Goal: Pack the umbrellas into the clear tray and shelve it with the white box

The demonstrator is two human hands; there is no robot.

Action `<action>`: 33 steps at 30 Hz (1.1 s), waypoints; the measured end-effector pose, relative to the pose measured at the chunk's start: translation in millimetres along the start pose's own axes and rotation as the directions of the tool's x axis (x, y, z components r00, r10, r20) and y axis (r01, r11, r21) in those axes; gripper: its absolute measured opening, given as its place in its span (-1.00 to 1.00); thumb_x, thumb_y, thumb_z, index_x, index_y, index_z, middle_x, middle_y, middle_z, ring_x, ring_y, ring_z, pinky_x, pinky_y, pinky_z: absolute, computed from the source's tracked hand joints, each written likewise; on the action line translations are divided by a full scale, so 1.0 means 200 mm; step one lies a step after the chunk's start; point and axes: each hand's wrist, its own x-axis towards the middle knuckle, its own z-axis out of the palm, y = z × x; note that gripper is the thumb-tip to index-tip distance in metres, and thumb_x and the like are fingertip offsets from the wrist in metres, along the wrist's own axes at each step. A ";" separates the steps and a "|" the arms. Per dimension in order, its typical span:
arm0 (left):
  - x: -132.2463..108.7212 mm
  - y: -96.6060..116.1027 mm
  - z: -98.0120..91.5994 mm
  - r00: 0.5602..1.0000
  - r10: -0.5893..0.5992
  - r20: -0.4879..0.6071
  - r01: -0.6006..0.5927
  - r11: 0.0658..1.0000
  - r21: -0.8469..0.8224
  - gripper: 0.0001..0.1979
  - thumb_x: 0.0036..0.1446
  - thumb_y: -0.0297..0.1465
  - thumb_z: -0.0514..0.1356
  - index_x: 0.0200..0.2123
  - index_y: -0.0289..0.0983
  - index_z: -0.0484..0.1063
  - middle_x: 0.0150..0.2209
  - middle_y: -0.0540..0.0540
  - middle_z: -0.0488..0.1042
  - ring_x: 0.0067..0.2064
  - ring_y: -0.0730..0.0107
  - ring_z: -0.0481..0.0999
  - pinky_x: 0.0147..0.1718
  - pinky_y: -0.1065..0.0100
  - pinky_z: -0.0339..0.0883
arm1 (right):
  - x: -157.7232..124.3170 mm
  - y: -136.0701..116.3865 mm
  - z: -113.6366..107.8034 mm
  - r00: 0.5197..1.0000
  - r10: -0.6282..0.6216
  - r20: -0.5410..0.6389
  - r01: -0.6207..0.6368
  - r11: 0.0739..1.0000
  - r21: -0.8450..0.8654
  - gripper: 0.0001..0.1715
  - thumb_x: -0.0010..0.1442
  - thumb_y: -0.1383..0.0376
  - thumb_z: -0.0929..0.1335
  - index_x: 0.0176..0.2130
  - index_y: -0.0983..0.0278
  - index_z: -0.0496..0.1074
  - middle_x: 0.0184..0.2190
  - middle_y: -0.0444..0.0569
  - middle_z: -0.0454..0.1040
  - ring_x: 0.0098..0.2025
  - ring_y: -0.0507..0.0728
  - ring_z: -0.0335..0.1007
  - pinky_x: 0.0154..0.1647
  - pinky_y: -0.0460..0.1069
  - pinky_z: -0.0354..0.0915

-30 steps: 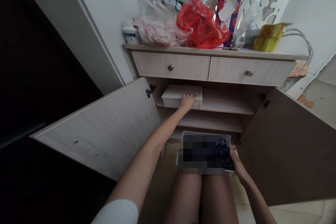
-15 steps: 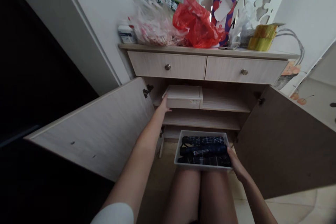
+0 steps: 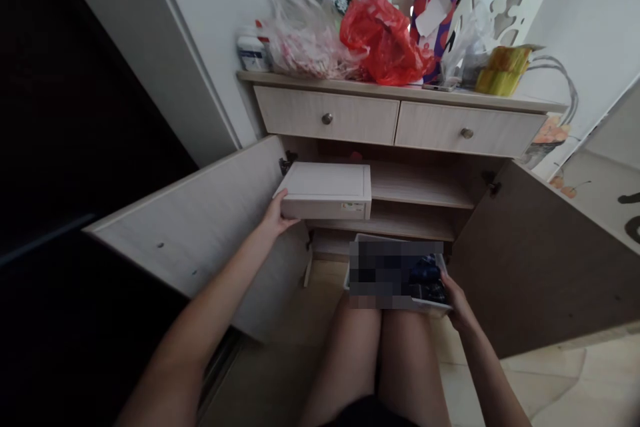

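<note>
My left hand [image 3: 278,215] grips the left end of a flat white box [image 3: 327,190], which now sticks out in front of the open cabinet's upper shelf [image 3: 420,192]. My right hand [image 3: 456,300] holds the right edge of a white tray [image 3: 434,307] resting on my knees. Dark plaid folded things, partly blurred over, lie in the tray.
Both cabinet doors stand open, the left door [image 3: 200,227] and the right door [image 3: 550,260]. Two shut drawers [image 3: 400,123] sit above the shelves. A red plastic bag [image 3: 385,37], clear bags [image 3: 305,40] and a yellow packet [image 3: 503,70] crowd the cabinet top. A dark opening lies to the left.
My left hand shifted from the box's front to its left end and drew the box forward off the shelf. The tray stayed on my knees.
</note>
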 end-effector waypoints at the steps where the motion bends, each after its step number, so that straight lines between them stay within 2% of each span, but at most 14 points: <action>1: -0.04 0.01 -0.06 1.000 0.010 -0.012 -0.010 1.000 -0.012 -0.52 0.09 -0.24 0.32 0.09 -0.11 0.38 -0.04 -0.17 0.46 0.05 0.07 0.50 0.04 -0.04 0.44 | 0.00 -0.02 -0.03 1.000 0.003 -0.031 -0.002 1.000 0.016 -0.45 -0.10 -0.05 0.53 -0.18 0.20 0.60 -0.18 -0.04 0.64 0.00 0.33 0.54 -0.02 0.15 0.47; 5: -0.22 0.02 -0.24 0.999 0.051 -0.009 -0.051 0.998 -0.026 -0.63 0.15 -0.32 0.28 0.04 -0.13 0.42 -0.13 -0.14 0.50 -0.08 0.19 0.55 -0.09 0.10 0.54 | -0.03 -0.13 -0.13 0.988 -0.049 -0.147 0.061 0.995 0.079 -0.46 -0.07 -0.03 0.51 -0.16 0.23 0.58 -0.19 0.00 0.64 -0.05 0.34 0.56 -0.06 0.17 0.50; 8: -0.32 -0.03 -0.32 0.999 0.050 0.011 -0.049 0.999 -0.017 -0.70 0.21 -0.34 0.20 0.03 -0.15 0.44 -0.17 -0.13 0.51 -0.18 0.27 0.56 -0.20 0.22 0.58 | -0.05 -0.24 -0.14 0.963 -0.113 -0.246 0.138 0.987 0.087 -0.44 -0.05 -0.05 0.50 -0.13 0.22 0.57 -0.17 -0.01 0.64 -0.06 0.33 0.57 -0.08 0.17 0.51; 12: -0.40 -0.14 -0.34 1.000 0.018 -0.001 -0.018 0.999 -0.035 -0.69 0.21 -0.35 0.21 0.03 -0.16 0.45 -0.18 -0.14 0.52 -0.21 0.26 0.56 -0.26 0.26 0.58 | -0.06 -0.34 -0.06 0.922 -0.251 -0.296 0.281 0.958 0.060 -0.35 -0.07 -0.06 0.51 -0.05 0.21 0.56 -0.12 -0.05 0.63 -0.05 0.30 0.56 -0.08 0.15 0.52; 15: -0.44 -0.21 -0.32 1.000 0.004 0.005 -0.003 0.998 -0.056 -0.68 0.20 -0.34 0.22 0.04 -0.17 0.45 -0.19 -0.14 0.52 -0.23 0.27 0.56 -0.25 0.25 0.58 | -0.06 -0.38 0.00 0.900 -0.294 -0.321 0.329 0.942 0.060 -0.30 -0.13 -0.06 0.53 -0.04 0.23 0.57 -0.11 -0.06 0.62 -0.01 0.29 0.54 -0.02 0.13 0.50; 19: -0.47 -0.25 -0.30 1.000 0.010 0.017 -0.008 0.997 -0.072 -0.69 0.23 -0.35 0.17 0.04 -0.20 0.45 -0.22 -0.13 0.51 -0.32 0.34 0.52 -0.30 0.30 0.57 | -0.07 -0.40 0.04 0.910 -0.328 -0.252 0.356 0.931 0.073 -0.31 -0.14 -0.06 0.53 -0.06 0.22 0.59 -0.11 -0.06 0.62 0.04 0.31 0.51 0.04 0.15 0.47; 24: -0.48 -0.27 -0.30 1.000 0.005 0.014 -0.004 0.998 -0.062 -0.70 0.24 -0.38 0.17 0.04 -0.22 0.45 -0.25 -0.11 0.51 -0.38 0.38 0.50 -0.33 0.32 0.56 | -0.05 -0.40 0.02 0.938 -0.271 -0.217 0.288 0.956 0.050 -0.38 -0.16 -0.04 0.55 -0.13 0.19 0.60 -0.15 -0.07 0.63 0.04 0.31 0.51 0.02 0.16 0.48; 28: -0.49 -0.30 -0.30 1.000 -0.027 0.016 0.028 0.998 -0.056 -0.70 0.21 -0.36 0.21 0.02 -0.22 0.47 -0.26 -0.12 0.51 -0.41 0.38 0.50 -0.36 0.32 0.54 | -0.02 -0.41 0.00 0.962 -0.250 -0.112 0.251 0.968 0.000 -0.43 -0.13 -0.07 0.52 -0.19 0.20 0.60 -0.15 -0.04 0.63 0.07 0.32 0.49 0.03 0.15 0.46; 33: -0.52 -0.36 -0.29 0.998 -0.053 0.015 0.054 0.997 -0.062 -0.70 0.19 -0.37 0.23 0.01 -0.21 0.48 -0.26 -0.12 0.53 -0.42 0.38 0.51 -0.40 0.33 0.52 | 0.02 -0.42 0.01 0.983 -0.179 -0.039 0.179 0.984 -0.011 -0.39 -0.10 -0.09 0.51 -0.13 0.21 0.59 -0.14 -0.04 0.63 0.08 0.33 0.49 0.02 0.18 0.46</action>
